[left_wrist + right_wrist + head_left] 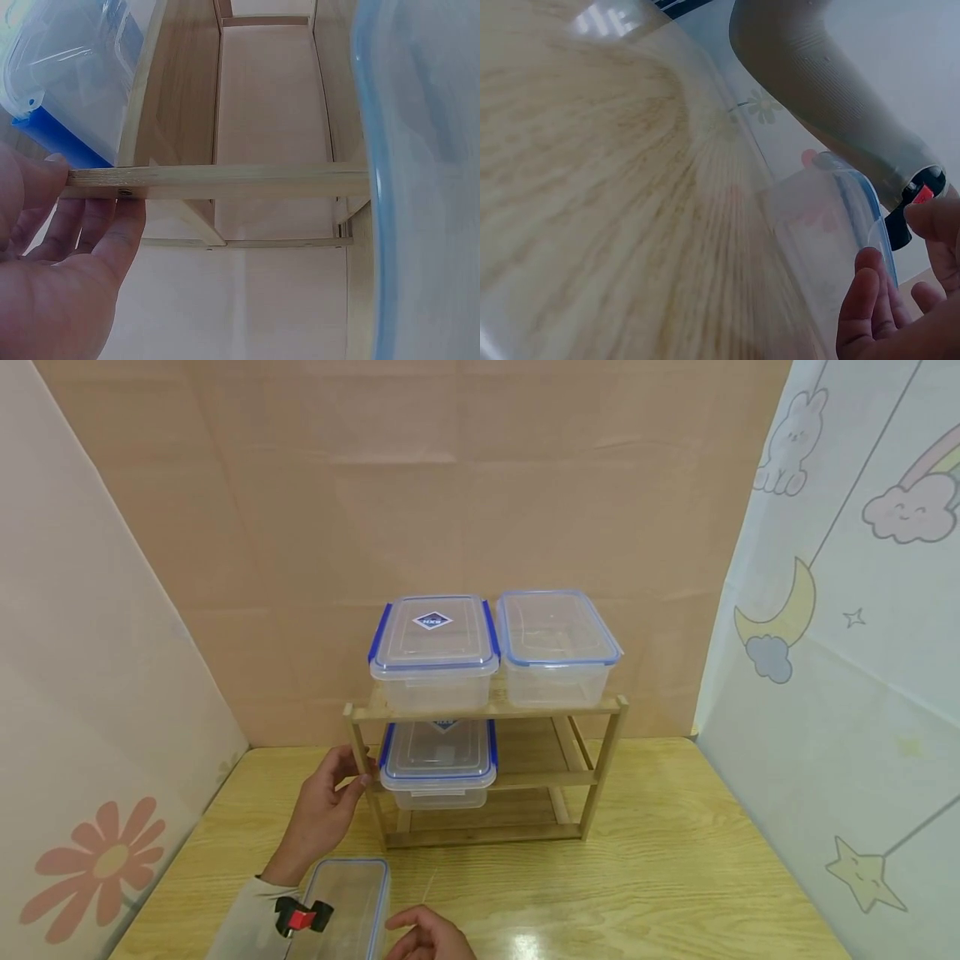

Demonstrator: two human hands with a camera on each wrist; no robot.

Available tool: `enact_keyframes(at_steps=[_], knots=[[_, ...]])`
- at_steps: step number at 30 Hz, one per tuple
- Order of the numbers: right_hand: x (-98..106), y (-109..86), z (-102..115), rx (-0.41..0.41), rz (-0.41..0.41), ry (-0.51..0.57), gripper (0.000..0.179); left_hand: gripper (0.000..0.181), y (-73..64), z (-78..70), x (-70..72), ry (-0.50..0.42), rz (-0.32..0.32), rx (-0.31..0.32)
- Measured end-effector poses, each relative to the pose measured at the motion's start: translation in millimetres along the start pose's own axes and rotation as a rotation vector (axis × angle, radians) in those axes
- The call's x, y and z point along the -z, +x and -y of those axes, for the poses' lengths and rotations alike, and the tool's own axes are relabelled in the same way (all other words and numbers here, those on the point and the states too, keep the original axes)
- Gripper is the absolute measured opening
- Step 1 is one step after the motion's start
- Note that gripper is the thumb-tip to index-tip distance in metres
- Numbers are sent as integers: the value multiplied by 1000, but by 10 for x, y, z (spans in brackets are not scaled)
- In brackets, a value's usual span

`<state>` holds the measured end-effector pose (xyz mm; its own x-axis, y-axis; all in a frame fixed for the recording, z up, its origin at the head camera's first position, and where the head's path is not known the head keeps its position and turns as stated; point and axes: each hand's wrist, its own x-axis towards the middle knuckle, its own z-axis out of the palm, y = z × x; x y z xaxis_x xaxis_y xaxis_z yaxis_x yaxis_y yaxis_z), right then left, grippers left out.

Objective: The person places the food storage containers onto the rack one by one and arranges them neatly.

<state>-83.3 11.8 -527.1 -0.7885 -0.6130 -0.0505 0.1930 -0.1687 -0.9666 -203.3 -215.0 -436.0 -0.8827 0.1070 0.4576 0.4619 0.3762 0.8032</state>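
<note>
My left hand (pixel 324 810) grips the left front post of a wooden shelf rack (pixel 480 837). In the left wrist view, the thumb lies on one side of the post (pixel 217 181) and the fingers (pixel 129 232) on the other. Beside that hand, a clear container with blue side clips (pixel 438 768) sits on the middle shelf. A clear lidded box with a pale blue rim (pixel 347 902) stands on the table by my left forearm. My right hand (pixel 431 935) is at its right side, fingers loosely bent and thumb apart; whether they touch it, I cannot tell.
On the rack's top shelf stand a blue-clipped container (pixel 435 639) at left and a pale-blue-rimmed one (pixel 558 631) at right. The wood-grain table (pixel 675 852) is bounded by a brown backdrop (pixel 450 510) and printed side panels (pixel 840 693). A thin strand (pixel 429 887) lies before the rack.
</note>
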Motion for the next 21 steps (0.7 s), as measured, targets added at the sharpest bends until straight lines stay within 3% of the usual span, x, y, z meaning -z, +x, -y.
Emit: enact_keyframes(at_steps=[8, 15, 21], knots=[[-6, -2, -106, 3, 75, -74, 46, 33, -5, 12, -6, 8, -8, 2], [-42, -6, -146, -7, 133, -52, 37, 30, -7, 11, -7, -1, -10, -12], [-86, -27, -144, -7, 113, -53, 35, 28, -10, 13, -1, -27, 4, -16]])
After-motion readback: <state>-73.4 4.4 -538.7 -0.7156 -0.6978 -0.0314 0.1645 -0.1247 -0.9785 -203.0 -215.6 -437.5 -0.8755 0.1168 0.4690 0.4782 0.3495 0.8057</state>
